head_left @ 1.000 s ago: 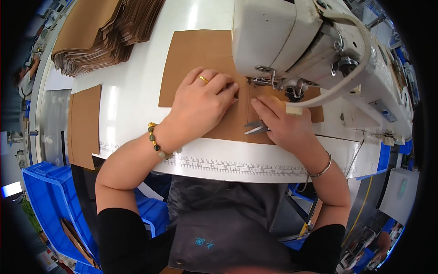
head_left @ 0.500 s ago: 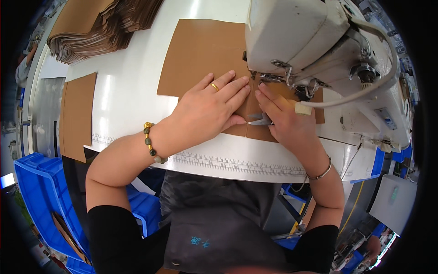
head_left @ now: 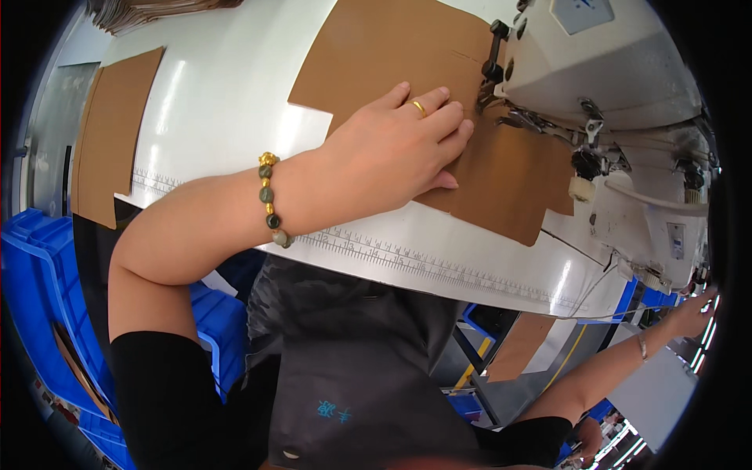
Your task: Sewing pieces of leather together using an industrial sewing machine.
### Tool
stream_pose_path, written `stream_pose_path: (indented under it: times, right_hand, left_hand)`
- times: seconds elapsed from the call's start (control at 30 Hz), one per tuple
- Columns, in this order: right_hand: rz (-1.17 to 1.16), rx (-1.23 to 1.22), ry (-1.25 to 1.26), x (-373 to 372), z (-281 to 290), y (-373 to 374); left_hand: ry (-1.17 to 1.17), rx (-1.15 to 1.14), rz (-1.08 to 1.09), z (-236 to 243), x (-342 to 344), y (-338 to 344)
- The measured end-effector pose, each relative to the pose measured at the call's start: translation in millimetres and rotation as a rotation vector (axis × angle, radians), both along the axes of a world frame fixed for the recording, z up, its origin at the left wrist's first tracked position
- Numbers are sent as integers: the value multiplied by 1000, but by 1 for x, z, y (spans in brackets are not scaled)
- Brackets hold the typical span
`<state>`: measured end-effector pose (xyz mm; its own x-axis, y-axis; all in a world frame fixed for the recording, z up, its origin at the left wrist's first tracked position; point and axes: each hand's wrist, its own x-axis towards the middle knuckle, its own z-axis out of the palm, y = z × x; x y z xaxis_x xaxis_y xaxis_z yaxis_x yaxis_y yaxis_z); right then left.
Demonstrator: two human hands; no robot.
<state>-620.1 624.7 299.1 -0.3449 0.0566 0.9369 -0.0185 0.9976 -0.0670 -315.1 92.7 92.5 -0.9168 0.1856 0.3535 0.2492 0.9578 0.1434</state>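
Note:
A brown leather-like panel (head_left: 376, 63) with a notched corner lies on the white table, its right part under the sewing machine (head_left: 634, 86). My left hand (head_left: 399, 153) rests palm down on this panel, fingers stretched and slightly bent, just left of the machine's needle area. My right hand (head_left: 693, 315) is far off to the right, beside the machine's lower right end. It is small and dim at the picture's rim, so its fingers and anything in them cannot be made out.
Another brown panel (head_left: 110, 133) overhangs the table's left edge. Stacked brown pieces (head_left: 141, 12) lie at the far left. A printed ruler (head_left: 407, 262) runs along the table's front edge. Blue bins (head_left: 47, 258) stand lower left. A cable (head_left: 650, 200) loops at the machine.
My right hand has left the panel and swung far right; the snips it held no longer show. The panel has turned somewhat, with my left hand still on it. The view has shifted.

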Motion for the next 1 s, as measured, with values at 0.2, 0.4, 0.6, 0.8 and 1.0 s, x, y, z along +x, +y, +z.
stream_pose_path:
  times: [0.2,0.4,0.6,0.8,1.0]
  right_hand:
    - [-54,121,-524,-80,-25,147]
    - [10,-315,-439,-54,-64,143]
    - [-44,-403,-402,-31,-79,109]
    - [189,-530,-353,-23,-89,95]
    - [290,-654,-273,-19,-104,82]
  left_hand:
    - [20,-10,29,-4,1,2]
    - [0,-25,18,-4,0,2]
    - [12,-31,10,-5,0,1]
    - [9,-27,6,-5,-1,1]
    - [23,-24,6,-5,-1,1]
